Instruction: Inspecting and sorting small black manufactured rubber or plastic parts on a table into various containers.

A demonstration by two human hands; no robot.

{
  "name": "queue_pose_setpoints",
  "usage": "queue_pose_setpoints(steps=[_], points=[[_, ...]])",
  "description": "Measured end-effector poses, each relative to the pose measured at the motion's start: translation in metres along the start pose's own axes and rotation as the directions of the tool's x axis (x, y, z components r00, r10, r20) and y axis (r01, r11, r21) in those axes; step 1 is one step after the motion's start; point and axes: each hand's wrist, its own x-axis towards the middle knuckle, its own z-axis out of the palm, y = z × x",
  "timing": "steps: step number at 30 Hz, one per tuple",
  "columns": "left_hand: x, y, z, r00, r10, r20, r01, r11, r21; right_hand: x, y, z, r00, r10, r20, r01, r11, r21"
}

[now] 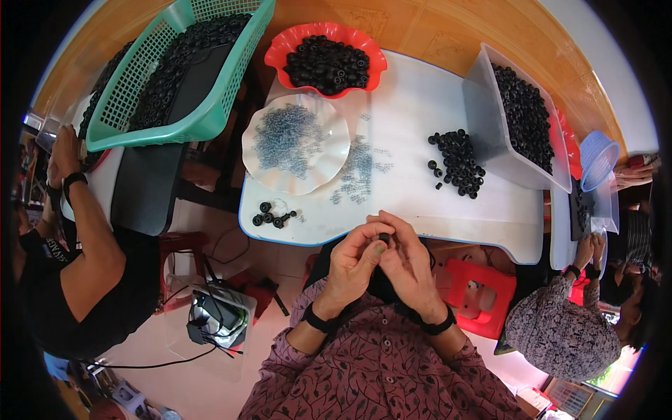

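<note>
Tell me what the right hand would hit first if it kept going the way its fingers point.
The right hand points up and left, and its fingers already meet the left hand around a small black ring. Beyond that, probably the white table edge, though depth is unclear.

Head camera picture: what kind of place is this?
Probably a small home workshop for hand assembly. Bowls and bins full of black rings crowd a white table, a plate holds tiny springs, and both hands work one ring while other people sit nearby.
</note>
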Motion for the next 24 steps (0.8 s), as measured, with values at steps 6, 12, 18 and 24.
queue_pose_setpoints(steps=[6, 12, 18, 24], points=[[0.001, 0.004, 0.002, 0.999, -0.021, -0.024, 0.016, 0.981, -0.192, 0.002, -0.007, 0.016, 1.0, -0.026, -0.006, 0.025, 0.99, -0.137], [0.004, -0.002, 0.0, 1.0, 0.018, -0.001, -0.017, 0.97, -0.242, 0.008, 0.004, 0.023, 0.987, -0.111, -0.113, 0.101, 0.991, -0.09], [0.002, -0.014, -0.009, 1.0, 0.001, -0.023, -0.006, 0.973, -0.232, 0.012, 0.0, 0.027, 0.992, 0.036, -0.121, -0.035, 0.999, 0.006], [0.002, -0.011, -0.006, 0.998, 0.033, -0.05, -0.043, 0.972, -0.233, 0.014, 0.001, 0.028, 0.99, 0.075, -0.118, -0.077, 0.997, -0.014]])
